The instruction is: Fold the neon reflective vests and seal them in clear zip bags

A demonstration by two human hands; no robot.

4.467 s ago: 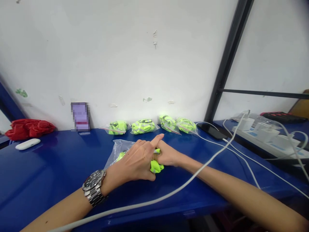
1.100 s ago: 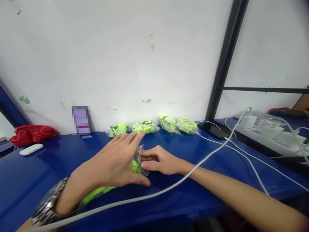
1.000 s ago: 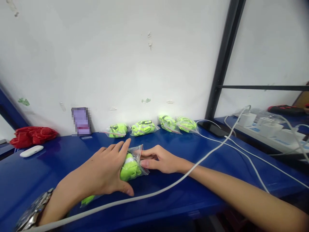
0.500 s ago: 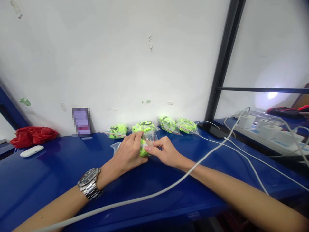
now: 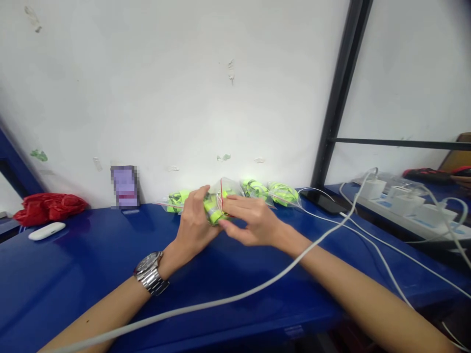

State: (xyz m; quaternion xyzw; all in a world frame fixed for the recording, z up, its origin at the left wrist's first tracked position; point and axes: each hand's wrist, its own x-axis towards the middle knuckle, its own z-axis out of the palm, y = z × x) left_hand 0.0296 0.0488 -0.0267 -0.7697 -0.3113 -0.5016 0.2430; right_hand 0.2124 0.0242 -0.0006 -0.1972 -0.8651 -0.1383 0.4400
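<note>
My left hand (image 5: 195, 223) and my right hand (image 5: 250, 220) together grip a clear zip bag (image 5: 218, 202) stuffed with neon-yellow reflective fabric, lifted just above the blue table (image 5: 73, 274). The bag's red zip strip shows at its top, between my fingers. The left hand, with a steel watch on its wrist, wraps the bag's left side. Fingers of the right pinch it from the right. Several filled bags of the same kind (image 5: 283, 192) lie in a row behind, against the white wall.
A white cable (image 5: 257, 289) crosses the table in front of my arms. A power strip with chargers (image 5: 405, 208) and a dark phone (image 5: 324, 202) sit at right by a black post. At far left lie a red bag (image 5: 47, 206) and a white case (image 5: 46, 230).
The bag lay flat on the table under my hands a second ago. Both hands have since gathered it, moved it towards the wall and lifted it off the surface.
</note>
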